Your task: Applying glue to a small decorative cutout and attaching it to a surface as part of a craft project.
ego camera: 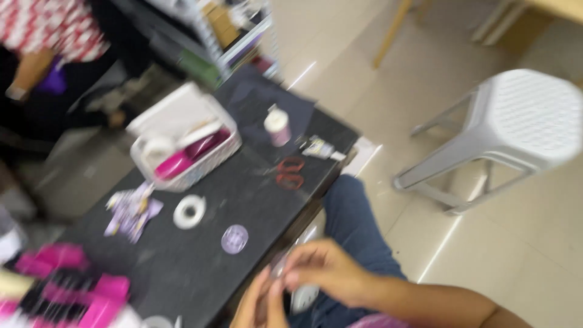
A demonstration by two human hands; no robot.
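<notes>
The picture is blurred. My right hand [325,273] and my left hand [258,304] meet at the bottom middle, just off the near edge of the black table [200,261], above my lap in blue trousers [355,222]. The right fingertips pinch a small pale piece [280,265], too blurred to identify. The left fingers touch it from below; their grip is unclear. Nearest on the table are a round lilac disc [235,238] and a white tape roll [189,212].
On the table stand a white basket [191,173] with pink things, purple paper scraps [130,212], red scissors [290,172], a small white bottle [277,126], a glue tube [320,148] and pink-and-black items [67,285]. A white plastic stool [516,121] stands right. Another person [48,42] sits far left.
</notes>
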